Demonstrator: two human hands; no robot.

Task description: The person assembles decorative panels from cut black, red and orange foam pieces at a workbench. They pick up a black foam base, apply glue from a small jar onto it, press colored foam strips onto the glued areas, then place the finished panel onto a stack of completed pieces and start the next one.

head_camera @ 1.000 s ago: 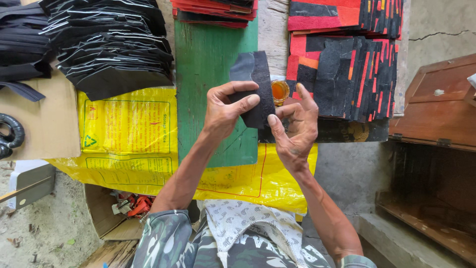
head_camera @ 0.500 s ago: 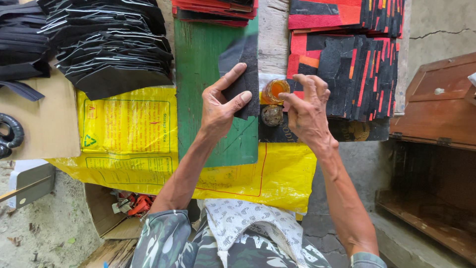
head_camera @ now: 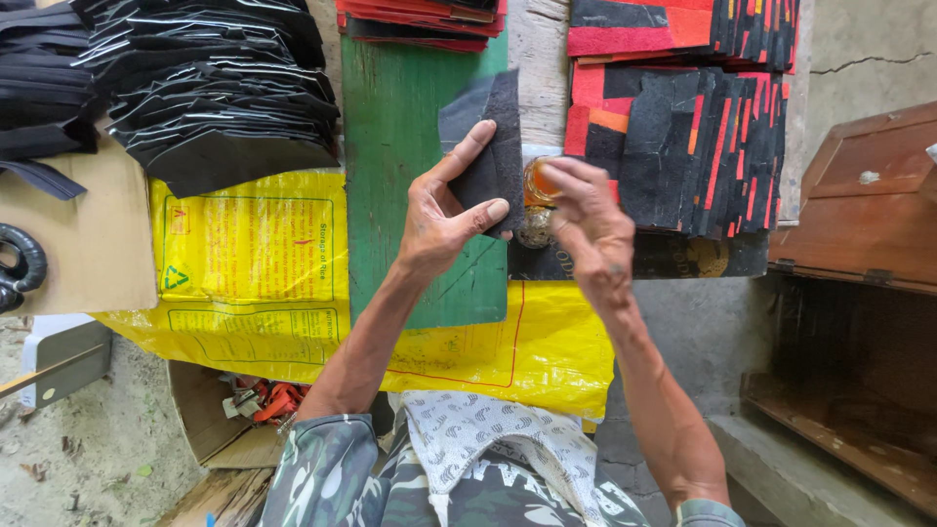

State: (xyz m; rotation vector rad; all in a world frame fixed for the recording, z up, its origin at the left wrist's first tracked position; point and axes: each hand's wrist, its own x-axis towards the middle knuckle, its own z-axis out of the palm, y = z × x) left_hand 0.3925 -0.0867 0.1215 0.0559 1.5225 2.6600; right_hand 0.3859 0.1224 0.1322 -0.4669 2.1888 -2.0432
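My left hand (head_camera: 441,213) holds a dark grey cut piece of rough material (head_camera: 488,146) between thumb and fingers, above the green board (head_camera: 395,146). My right hand (head_camera: 590,229) is blurred and hovers just right of that piece, fingers bent over a small jar of amber liquid (head_camera: 537,185) that stands beside the board. Whether the right hand touches the jar or holds anything is unclear.
Stacks of black cut pieces (head_camera: 210,88) lie at the upper left, black and red ones (head_camera: 693,146) at the upper right. A yellow sack (head_camera: 244,263) covers the work surface. A brown wooden box (head_camera: 859,205) stands on the right, a cardboard box (head_camera: 234,429) below.
The left hand carried the dark piece up and away over the green board. The right hand let go of it and moved to the small jar.
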